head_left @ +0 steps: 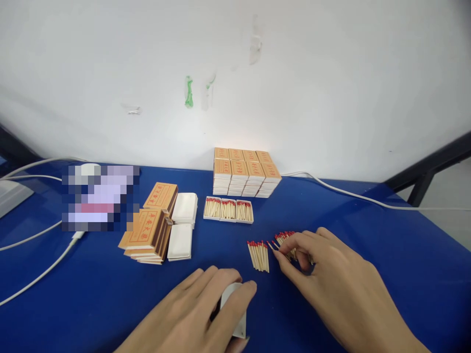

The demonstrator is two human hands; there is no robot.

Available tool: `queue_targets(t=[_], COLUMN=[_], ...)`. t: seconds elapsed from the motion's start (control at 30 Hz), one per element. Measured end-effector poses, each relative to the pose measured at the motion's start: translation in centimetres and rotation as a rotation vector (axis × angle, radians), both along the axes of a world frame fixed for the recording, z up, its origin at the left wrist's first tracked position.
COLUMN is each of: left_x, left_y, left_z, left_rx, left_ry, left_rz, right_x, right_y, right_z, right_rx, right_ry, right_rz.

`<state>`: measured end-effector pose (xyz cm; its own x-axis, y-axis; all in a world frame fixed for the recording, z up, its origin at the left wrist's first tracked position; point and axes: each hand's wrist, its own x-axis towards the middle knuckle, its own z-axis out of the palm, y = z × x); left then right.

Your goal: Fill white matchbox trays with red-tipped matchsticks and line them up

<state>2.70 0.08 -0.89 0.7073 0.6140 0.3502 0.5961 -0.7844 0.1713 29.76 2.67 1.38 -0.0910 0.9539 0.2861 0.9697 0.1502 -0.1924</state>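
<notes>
My left hand is closed around a white matchbox tray at the near edge of the blue table. My right hand rests on a loose pile of red-tipped matches, with thumb and fingers pinched on some of them. A small separate bundle of matches lies between the two hands. Three open white trays filled with matches sit in a row just beyond.
A stack of orange matchboxes stands against the white wall. Orange sleeves and white empty trays are piled at the left. White cables cross the left side, and another cable runs right.
</notes>
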Motion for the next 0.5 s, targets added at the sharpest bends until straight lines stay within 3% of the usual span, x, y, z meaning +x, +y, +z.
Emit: queue_targets(t=[0.17,0.5], left_x=[-0.1,0.0], left_y=[-0.1,0.0], left_z=[-0.1,0.0], left_rx=[-0.006,-0.027], left_ry=[-0.011,-0.006], left_rz=[0.001,-0.008], right_x=[0.1,-1.6], right_y=[-0.1,-0.2], right_z=[0.3,0.8], right_rx=[0.000,-0.161], right_ry=[0.061,0.255], right_rz=[-0.031,-0.046])
